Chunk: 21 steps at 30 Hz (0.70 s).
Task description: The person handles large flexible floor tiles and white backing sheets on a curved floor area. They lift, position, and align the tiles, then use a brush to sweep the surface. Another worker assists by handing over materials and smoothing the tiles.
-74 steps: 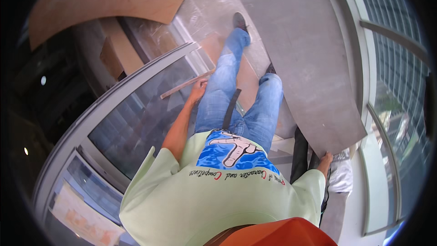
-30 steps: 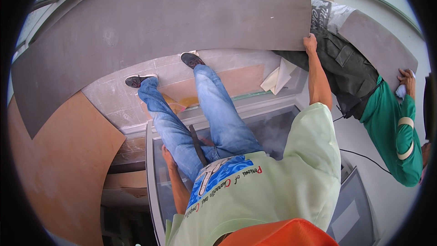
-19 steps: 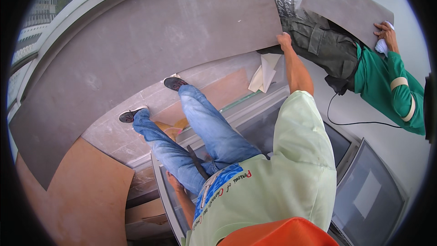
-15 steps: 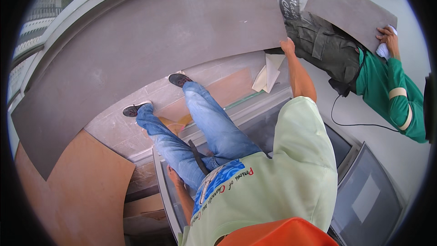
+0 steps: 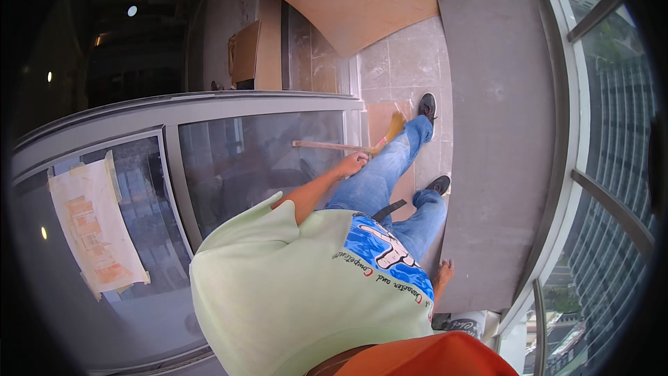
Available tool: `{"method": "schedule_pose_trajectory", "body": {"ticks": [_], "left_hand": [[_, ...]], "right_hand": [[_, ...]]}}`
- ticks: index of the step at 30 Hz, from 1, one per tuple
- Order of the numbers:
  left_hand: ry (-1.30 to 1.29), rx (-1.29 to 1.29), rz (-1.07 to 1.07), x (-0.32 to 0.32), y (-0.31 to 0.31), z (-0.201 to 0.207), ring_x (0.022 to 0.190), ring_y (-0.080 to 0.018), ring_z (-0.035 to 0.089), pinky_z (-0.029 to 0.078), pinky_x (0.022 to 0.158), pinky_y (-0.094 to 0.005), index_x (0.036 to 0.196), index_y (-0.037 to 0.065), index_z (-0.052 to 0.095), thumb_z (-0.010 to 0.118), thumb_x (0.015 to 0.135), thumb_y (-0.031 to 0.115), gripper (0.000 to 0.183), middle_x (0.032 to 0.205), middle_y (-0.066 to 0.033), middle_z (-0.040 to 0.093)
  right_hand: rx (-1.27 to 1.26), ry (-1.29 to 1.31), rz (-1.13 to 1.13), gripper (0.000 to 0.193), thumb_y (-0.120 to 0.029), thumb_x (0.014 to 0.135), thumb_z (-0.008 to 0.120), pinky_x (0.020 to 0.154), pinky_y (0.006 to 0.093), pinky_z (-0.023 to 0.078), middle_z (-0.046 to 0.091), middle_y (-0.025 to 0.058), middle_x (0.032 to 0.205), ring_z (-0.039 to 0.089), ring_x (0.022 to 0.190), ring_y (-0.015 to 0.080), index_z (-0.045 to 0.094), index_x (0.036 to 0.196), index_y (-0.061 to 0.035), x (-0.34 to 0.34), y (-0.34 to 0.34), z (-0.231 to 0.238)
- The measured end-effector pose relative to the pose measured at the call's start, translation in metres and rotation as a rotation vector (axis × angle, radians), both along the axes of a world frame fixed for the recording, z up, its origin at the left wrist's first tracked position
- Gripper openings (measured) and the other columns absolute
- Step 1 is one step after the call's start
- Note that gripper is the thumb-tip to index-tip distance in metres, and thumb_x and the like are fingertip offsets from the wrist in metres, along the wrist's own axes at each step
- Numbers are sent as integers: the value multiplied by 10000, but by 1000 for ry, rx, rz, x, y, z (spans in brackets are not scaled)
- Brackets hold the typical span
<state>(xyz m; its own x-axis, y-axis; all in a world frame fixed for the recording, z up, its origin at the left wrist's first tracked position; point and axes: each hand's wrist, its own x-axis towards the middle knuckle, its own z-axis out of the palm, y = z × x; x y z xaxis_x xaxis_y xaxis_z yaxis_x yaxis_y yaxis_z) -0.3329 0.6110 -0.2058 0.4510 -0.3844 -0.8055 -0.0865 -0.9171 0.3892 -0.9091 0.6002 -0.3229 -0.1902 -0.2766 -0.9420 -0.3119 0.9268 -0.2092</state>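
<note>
Grey sheet panel point(image 5: 494, 132) runs lengthwise 12-to-6 o'clock, right hand point(image 5: 445, 271) closed on its edge at 7, left hand point(image 5: 353, 163) curled, contents indeterminable.

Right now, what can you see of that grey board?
The grey board is a long, flat sheet, matte, with faint pale smudges; its material is unclear. It runs alongside the window frame, its far end out of view. The right hand is at its left edge, near the lower end, apparently touching it.

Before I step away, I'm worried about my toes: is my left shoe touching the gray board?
Apart. The head view shows pale floor between the left shoe and the gray board.
</note>
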Motion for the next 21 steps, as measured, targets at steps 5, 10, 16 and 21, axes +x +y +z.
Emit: {"method": "schedule_pose_trajectory", "body": {"ticks": [5,10,16,21], "left_hand": [[74,-196,398,41,24,-17,864,-186,614,487,769,-313,1133,16,570,539,862,206,333,1002,-124,638],[63,-172,637,79,26,9,825,-179,616,495,748,-312,1138,8,552,551,866,200,332,969,-118,634],[4,-336,868,148,0,6,838,-170,616,497,728,-303,1130,21,541,570,889,204,304,995,-101,597],[-153,-480,1046,178,-25,-1,829,-163,617,507,710,-288,1127,17,528,567,914,221,297,982,-90,593]], "right_hand": [[35,-23,58,603,-195,865,541,820,427,436,537,125,1232,572,1053,305,309,1410,-79,96,-158,56],[-110,4,134,599,-258,867,541,905,487,398,504,162,1274,543,1120,362,318,1397,-90,190,-345,61],[-359,-262,451,639,-314,851,596,917,431,429,532,176,1233,543,1125,352,334,1378,-65,475,-527,72],[-387,-556,805,548,-268,898,557,931,421,434,582,136,1161,586,1046,278,366,1368,-62,761,-542,122]]}}
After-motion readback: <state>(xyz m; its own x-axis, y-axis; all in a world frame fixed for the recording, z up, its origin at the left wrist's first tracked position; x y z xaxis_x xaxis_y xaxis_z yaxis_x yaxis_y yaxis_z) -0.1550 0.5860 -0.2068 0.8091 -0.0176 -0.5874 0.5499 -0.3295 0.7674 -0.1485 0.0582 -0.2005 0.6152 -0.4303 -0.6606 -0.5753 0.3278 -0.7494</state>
